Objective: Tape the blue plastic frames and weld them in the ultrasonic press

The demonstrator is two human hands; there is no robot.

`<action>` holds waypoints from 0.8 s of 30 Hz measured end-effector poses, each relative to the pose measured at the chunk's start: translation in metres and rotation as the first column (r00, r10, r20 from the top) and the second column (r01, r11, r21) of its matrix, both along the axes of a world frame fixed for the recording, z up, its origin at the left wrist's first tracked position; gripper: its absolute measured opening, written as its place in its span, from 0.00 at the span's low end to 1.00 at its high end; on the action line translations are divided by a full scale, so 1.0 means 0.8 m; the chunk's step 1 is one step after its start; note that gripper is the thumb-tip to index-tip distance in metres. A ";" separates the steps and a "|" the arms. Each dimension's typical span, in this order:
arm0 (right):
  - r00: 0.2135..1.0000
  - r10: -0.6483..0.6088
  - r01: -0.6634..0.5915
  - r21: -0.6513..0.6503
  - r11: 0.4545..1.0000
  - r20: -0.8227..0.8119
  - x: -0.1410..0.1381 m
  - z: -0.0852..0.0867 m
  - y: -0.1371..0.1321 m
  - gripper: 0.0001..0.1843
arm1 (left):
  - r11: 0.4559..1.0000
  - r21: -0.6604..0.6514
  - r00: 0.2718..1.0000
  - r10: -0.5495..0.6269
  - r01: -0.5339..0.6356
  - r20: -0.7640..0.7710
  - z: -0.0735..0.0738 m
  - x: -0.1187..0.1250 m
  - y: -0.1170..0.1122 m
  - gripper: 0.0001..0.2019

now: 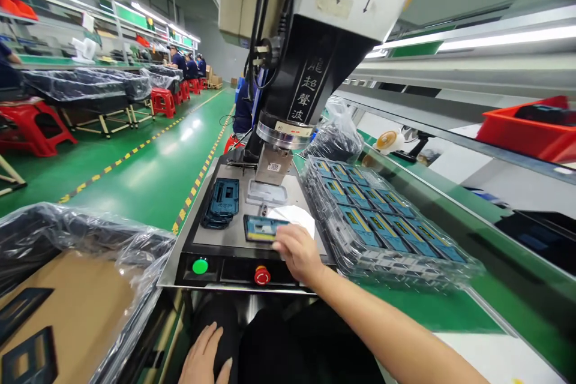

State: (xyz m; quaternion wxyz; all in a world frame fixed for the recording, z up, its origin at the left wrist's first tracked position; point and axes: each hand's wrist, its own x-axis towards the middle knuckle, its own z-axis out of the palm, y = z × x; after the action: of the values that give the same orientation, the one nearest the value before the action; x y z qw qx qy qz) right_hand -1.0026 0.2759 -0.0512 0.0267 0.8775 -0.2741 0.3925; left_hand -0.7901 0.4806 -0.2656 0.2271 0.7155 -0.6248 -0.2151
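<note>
My right hand (299, 252) pinches the right end of a blue plastic panel (260, 229) with a yellow strip, held over the front of the metal machine bed (216, 243). Fingers spread, my left hand (204, 355) rests on my left thigh. Behind the panel a pale fixture (266, 192) sits beneath the metal horn (273, 163) of the ultrasonic welder. A stack of dark blue frames (222, 203) stands left of the fixture. Some white paper (294, 216) lies behind my right hand, partly covered by it.
Clear trays (387, 216) of blue panels are stacked at the right. A plastic-lined bin (90, 288) with dark frames stands at the left. The bed's front carries a green button (200, 266) and a red emergency stop (262, 275). Several people sit farther back.
</note>
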 end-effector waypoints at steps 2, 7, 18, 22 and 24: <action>0.991 0.119 -0.121 0.045 0.992 0.054 -0.016 -0.003 0.052 0.10 | 0.986 -0.114 0.989 0.109 -0.121 -0.104 0.012 0.001 0.005 0.26; 0.978 0.184 -0.205 0.569 0.797 0.096 -0.036 -0.043 0.139 0.11 | 0.943 -0.284 0.971 0.114 -0.172 -0.210 0.087 -0.012 0.014 0.34; 0.978 0.195 -0.014 0.907 0.421 -0.076 -0.042 -0.095 0.152 0.12 | 0.963 0.211 0.626 0.270 -0.168 -0.731 0.132 -0.067 0.006 0.25; 0.968 0.207 0.043 0.907 0.419 -0.141 -0.046 -0.094 0.152 0.12 | 0.924 0.356 0.576 0.368 -0.139 -0.730 0.145 -0.075 0.006 0.25; 0.967 0.209 0.052 0.916 0.398 -0.146 -0.046 -0.097 0.153 0.12 | 0.907 0.396 0.603 0.395 -0.140 -0.692 0.152 -0.075 0.005 0.25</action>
State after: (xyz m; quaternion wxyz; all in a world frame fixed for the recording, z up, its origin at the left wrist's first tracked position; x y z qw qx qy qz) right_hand -1.0394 0.3983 -0.1286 -0.4436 0.8005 -0.3966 0.0711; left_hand -0.8503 0.4849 -0.1441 0.3854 0.6707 -0.3148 -0.5500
